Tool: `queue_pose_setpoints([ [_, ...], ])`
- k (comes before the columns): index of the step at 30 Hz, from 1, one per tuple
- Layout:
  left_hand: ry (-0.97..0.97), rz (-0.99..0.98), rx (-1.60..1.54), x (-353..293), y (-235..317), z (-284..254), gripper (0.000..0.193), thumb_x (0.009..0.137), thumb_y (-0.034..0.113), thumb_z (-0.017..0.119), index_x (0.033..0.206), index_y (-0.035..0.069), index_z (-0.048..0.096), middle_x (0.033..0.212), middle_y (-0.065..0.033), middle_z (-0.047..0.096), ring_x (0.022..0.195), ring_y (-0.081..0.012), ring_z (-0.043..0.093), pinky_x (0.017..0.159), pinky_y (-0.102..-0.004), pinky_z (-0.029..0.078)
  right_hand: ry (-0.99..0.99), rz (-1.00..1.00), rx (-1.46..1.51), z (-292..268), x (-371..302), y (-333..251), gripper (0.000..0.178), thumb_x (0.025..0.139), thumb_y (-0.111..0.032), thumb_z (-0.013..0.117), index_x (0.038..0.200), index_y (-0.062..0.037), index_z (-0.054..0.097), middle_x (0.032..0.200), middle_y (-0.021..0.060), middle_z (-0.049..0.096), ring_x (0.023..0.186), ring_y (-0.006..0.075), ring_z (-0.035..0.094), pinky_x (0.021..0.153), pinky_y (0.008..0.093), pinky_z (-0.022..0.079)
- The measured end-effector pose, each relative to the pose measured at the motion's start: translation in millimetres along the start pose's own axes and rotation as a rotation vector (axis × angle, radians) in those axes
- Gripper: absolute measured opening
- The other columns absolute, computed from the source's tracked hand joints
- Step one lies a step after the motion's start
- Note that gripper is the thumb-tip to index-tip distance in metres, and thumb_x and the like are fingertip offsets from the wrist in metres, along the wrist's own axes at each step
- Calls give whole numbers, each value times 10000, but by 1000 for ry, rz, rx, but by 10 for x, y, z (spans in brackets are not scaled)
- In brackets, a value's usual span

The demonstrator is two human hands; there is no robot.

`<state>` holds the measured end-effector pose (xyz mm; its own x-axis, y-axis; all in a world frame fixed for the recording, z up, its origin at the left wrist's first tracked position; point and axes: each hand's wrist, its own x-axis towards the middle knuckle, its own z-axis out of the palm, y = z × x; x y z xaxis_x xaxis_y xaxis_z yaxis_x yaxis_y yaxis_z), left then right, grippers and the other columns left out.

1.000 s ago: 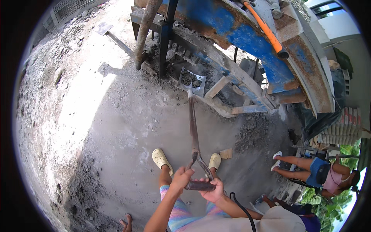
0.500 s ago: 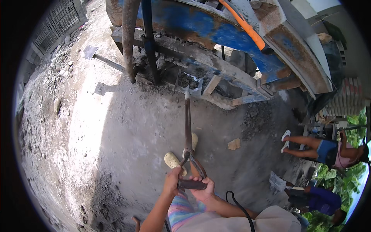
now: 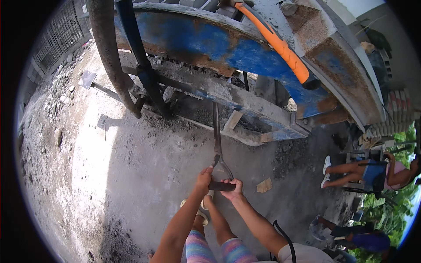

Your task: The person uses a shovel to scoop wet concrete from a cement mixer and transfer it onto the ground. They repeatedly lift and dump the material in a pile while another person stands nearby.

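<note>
grey, dusty ground (image 3: 149, 175) formed the work surface, sunlit along a strip at left and shaded elsewhere. the shovel (image 3: 216, 131) was found ahead of the person, its shaft running forward and passing out of sight under a beam (image 3: 219, 90) of a blue, rusted machine (image 3: 210, 39); its blade was hidden there. the left hand (image 3: 204, 178) was closed around the left side of the forked handle, and the right hand (image 3: 235, 187) was curled around the right end of the crosswise grip. a brown scrap (image 3: 264, 185) lay on the ground, right of the right hand. an orange-handled tool (image 3: 280, 48) rested atop the machine. a second shovel (image 3: 87, 79) was noted at far left. at right, one co-worker (image 3: 375, 175) wore blue shorts, another (image 3: 370, 241) purple; stacked bags (image 3: 392, 116) stood beyond.
</note>
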<state>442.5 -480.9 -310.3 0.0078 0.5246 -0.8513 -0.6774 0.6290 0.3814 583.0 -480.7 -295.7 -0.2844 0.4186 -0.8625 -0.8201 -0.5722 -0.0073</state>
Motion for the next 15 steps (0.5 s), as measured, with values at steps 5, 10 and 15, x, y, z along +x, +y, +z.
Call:
queue_pose_setpoints([
  [5,95,16,386,315,-825,-67,277,787,236,443,941,26,535,674,-28,487,556,-130,460,494,-255,379,322,-187,104,-950,406,-164,129,501,-26,478,626,-54,464,659,83,492,652,228,489,702,392,444],
  [10,13,-75,503,614,-1090,-484,339,775,281,444,1012,45,498,817,-49,521,682,-146,477,582,-285,387,376,-404,250,-1180,555,66,256,727,-311,520,636,-99,408,620,29,425,590,187,438,634,356,409],
  [15,28,-54,522,1056,-975,-425,400,753,377,493,1011,72,481,885,-47,528,771,-148,471,650,-297,364,647,-328,337,-1013,524,-42,316,753,-390,405,576,-129,379,509,-6,376,468,144,378,508,284,348],
])
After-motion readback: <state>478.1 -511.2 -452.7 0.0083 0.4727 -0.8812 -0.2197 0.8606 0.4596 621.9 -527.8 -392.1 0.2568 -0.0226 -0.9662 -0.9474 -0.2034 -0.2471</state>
